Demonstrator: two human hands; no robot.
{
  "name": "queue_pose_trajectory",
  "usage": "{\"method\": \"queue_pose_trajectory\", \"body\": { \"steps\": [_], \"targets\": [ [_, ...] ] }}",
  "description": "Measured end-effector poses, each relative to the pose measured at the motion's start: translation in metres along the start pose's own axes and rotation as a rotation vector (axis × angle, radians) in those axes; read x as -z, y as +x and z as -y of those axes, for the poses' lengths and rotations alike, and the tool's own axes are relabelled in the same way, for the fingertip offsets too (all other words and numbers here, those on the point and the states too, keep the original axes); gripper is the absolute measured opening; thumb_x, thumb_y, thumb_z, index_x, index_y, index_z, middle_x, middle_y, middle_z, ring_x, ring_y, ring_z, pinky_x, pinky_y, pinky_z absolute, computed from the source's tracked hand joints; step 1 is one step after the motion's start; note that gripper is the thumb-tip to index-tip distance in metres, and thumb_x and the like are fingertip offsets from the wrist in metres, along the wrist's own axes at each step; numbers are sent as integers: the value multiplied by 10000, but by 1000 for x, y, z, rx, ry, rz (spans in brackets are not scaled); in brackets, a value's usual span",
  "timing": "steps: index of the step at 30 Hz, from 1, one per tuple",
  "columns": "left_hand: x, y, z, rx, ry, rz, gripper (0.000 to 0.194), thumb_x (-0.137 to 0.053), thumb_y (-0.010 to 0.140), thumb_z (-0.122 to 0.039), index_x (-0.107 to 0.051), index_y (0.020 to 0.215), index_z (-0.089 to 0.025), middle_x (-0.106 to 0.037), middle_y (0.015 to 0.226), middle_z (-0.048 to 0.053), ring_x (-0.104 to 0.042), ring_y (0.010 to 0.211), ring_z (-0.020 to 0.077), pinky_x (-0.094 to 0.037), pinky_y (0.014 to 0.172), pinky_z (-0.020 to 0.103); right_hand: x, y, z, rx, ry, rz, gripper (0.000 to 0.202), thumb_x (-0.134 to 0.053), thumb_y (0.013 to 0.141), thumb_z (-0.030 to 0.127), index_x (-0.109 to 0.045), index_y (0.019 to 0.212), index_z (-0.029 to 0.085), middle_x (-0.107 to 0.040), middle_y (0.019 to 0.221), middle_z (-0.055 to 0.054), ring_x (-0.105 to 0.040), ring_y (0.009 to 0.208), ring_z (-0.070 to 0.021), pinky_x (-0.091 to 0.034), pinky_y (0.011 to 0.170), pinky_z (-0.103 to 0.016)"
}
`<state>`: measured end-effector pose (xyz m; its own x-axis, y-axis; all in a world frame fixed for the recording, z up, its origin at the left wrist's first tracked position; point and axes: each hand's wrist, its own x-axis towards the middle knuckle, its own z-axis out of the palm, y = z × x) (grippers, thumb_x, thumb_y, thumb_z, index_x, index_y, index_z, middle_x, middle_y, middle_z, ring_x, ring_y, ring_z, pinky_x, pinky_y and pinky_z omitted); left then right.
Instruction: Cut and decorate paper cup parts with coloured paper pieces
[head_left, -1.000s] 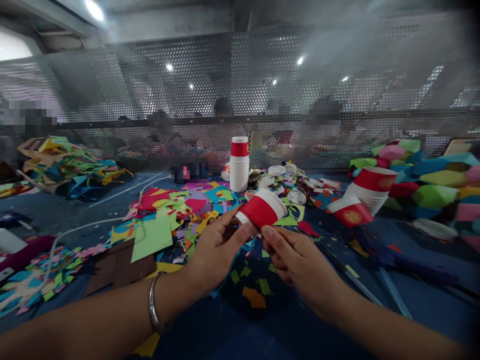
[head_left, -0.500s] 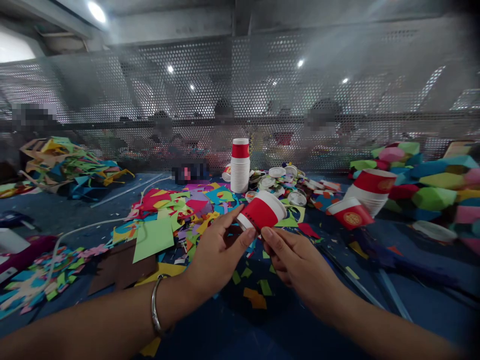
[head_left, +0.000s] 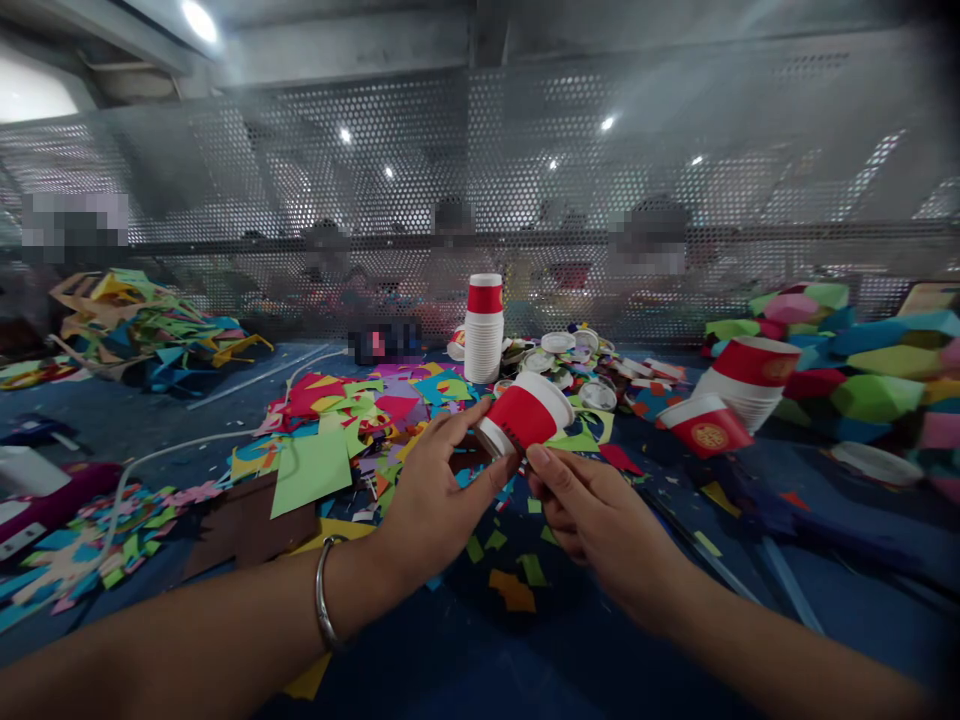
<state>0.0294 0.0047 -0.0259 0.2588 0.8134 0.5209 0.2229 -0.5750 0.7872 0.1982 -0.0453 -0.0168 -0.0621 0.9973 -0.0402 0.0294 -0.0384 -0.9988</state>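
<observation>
My left hand [head_left: 442, 490], with a silver bangle on its wrist, grips a red and white paper cup [head_left: 529, 415] near its base. The cup lies tilted, its white rim to the upper right. My right hand [head_left: 592, 510] is closed in a pinch just below the cup's side, thumb over curled fingers. Whatever is between those fingertips is too small or hidden to name. Behind the cup stands a tall stack of white paper cups [head_left: 484, 345] with a red cup [head_left: 485, 296] on top.
Coloured paper scraps [head_left: 390, 400] spread across the blue table [head_left: 510, 670]. White discs [head_left: 559, 343] lie heaped behind. To the right are more red cups [head_left: 705, 425], a dark blue glue gun [head_left: 810, 530] and coloured paper shapes [head_left: 862, 345]. A purple power strip [head_left: 52, 505] lies left.
The cup has turned and tilted slightly in my left hand. My right hand stays pinched close to it, with only a small shift. The whole view has moved a little.
</observation>
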Motion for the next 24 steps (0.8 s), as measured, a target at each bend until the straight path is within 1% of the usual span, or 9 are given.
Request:
{"method": "queue_pose_trajectory", "body": {
  "steps": [2,4,7,9,13,18,21,24],
  "targets": [
    [0,-1,-1,-29,39,-8,522,-718,881,-380,-600,1368,-233,-647,1296,124,-615,1196,293,-477,1066,508,0,0,0,-6,15,-4,597,-615,823,779,-479,768,200,-230,567,111,-152,472,-51,-149,385,-160],
    [0,-2,-1,-15,22,-4,537,-720,877,-382,-593,1376,-228,-639,1308,134,-613,1204,297,-486,1058,505,0,0,0,-6,24,-2,607,-621,811,789,-472,766,202,-218,566,113,-145,472,-50,-147,384,-159],
    [-3,-4,-1,68,-112,12,587,-731,863,-400,-569,1401,-229,-643,1326,142,-624,1202,305,-513,1029,507,0,0,-1,-6,28,-2,608,-629,805,788,-480,782,199,-228,579,110,-157,476,-48,-148,386,-155],
    [-5,-5,0,131,-233,25,597,-728,864,-407,-560,1407,-225,-663,1302,138,-649,1158,292,-531,1004,500,0,-1,0,-4,28,-3,603,-633,808,782,-487,798,198,-243,589,107,-170,480,-48,-148,388,-154],
    [-8,-3,0,217,-402,52,528,-676,913,-423,-575,1395,-229,-713,1170,92,-674,1074,241,-526,1011,459,1,-1,-1,3,13,-7,590,-617,830,772,-475,782,201,-239,573,108,-160,472,-49,-142,384,-157],
    [-9,-1,-1,313,-548,66,483,-694,904,-378,-605,1357,-235,-718,1078,53,-683,1000,204,-554,966,410,1,0,-1,-12,13,-11,592,-606,834,775,-470,770,202,-228,562,113,-148,463,-47,-143,374,-150],
    [-11,-1,0,292,-614,48,472,-705,903,-369,-609,1350,-250,-709,1058,43,-678,973,188,-564,954,400,1,0,1,-11,22,-5,596,-609,830,777,-471,775,201,-225,576,111,-153,471,-47,-152,378,-143],
    [-12,-2,0,278,-637,24,468,-722,893,-367,-617,1332,-243,-696,1028,43,-671,943,183,-566,958,420,0,-1,3,-8,30,6,595,-611,832,776,-466,776,202,-218,571,115,-143,469,-46,-142,379,-143]
  ]
}}
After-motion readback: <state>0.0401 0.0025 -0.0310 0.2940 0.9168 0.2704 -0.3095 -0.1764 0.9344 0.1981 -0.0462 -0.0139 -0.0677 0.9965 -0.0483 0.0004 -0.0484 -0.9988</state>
